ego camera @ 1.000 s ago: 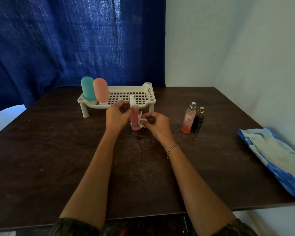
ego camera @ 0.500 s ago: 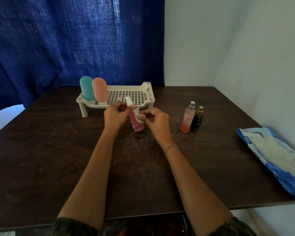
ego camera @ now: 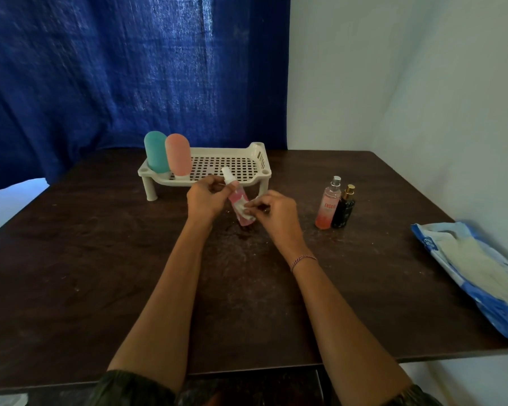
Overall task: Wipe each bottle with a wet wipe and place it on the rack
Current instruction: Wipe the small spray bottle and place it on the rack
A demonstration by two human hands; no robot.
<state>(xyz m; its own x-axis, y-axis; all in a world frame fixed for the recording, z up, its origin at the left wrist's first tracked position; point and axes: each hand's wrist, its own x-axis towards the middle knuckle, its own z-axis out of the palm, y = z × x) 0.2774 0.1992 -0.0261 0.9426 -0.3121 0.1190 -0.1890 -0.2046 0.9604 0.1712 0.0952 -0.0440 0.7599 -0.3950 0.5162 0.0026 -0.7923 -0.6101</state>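
Dark table [ego camera: 100, 273], wipe [ego camera: 243, 208] on pink bottle [ego camera: 235, 197]

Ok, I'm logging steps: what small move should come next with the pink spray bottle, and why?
Probably slide the wet wipe up the pink spray bottle: the left hand holds its neck, tilted, and the right hand pinches the wipe against its lower body only.

Single head-worn cam, wide lens. Sat above the near edge of the table [ego camera: 71, 288], faced forward and down. Framing put left hand [ego camera: 206, 197] and right hand [ego camera: 276, 212] mid-frame, close in; rack [ego camera: 258, 159] just beyond; blue curtain [ego camera: 100, 68] and wall [ego camera: 393, 83] filled the back. Right edge clipped the wipes pack [ego camera: 481, 273]. Dark strip at bottom: probably sleeves [ego camera: 129, 388].
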